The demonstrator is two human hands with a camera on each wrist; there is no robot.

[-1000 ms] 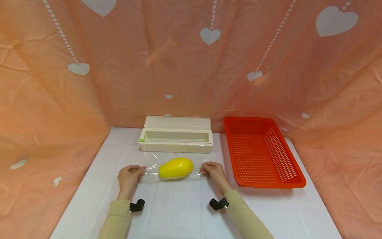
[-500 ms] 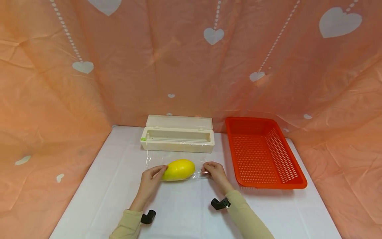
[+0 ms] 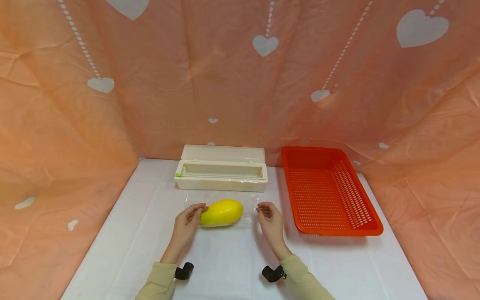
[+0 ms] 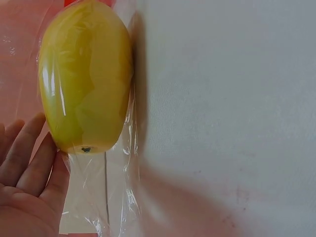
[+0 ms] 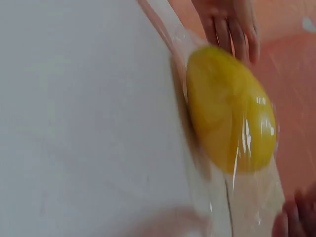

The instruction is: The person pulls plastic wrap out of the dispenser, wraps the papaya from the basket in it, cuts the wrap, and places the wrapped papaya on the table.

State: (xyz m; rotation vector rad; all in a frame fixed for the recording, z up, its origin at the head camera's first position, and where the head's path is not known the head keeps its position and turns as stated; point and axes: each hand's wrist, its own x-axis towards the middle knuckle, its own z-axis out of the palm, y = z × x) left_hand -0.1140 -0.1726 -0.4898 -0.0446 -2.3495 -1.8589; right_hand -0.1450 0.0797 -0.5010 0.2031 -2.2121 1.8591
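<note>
A yellow papaya (image 3: 222,213), tinged green at its left end, lies on the table under clear cling film (image 3: 247,208). The film clings loosely over the fruit and spreads past both its ends. With fairly straight fingers, my left hand (image 3: 185,223) touches the papaya's left end through the film; the left wrist view shows these fingers (image 4: 32,160) beside the stem end. My right hand (image 3: 271,223) is apart from the fruit, near the film's right edge, its fingers loosely bent. In the right wrist view its fingertips (image 5: 295,217) are blurred at the lower right corner.
Behind the papaya stands a cream cling film dispenser (image 3: 221,183), its lid (image 3: 223,154) raised and a green tab (image 3: 178,175) at its left end. A red perforated basket (image 3: 300,225) stands at the right. A heart-patterned peach cloth (image 3: 225,91) hangs behind.
My left hand has moved right from the film's left edge to the papaya's left end. My right hand has let go of the film's right edge and turned slightly.
</note>
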